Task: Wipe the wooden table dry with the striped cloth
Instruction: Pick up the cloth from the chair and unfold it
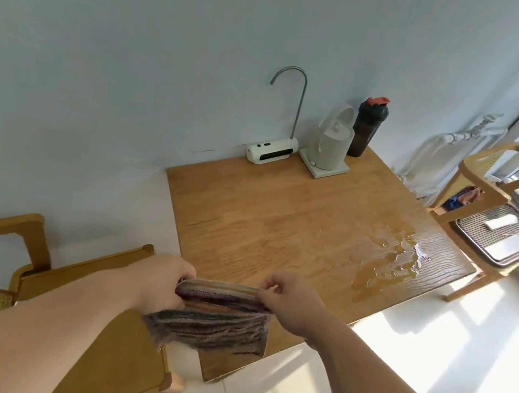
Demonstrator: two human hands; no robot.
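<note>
A: The striped cloth (219,315) hangs at lower centre, pinched at its top corners by the left hand (166,283) and right hand (291,306).

B: The puddle (390,261) sits centre-right on the wooden table (248,215); wiping outward could push water off that edge.

striped cloth (215,318) held up, wooden table (265,217) wet

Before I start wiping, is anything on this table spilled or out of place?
Yes: a puddle of liquid is spread over the right side of the wooden table, near its edge by the far chair. The striped cloth is held off the surface between the left hand and right hand, not yet on the spill.
</note>
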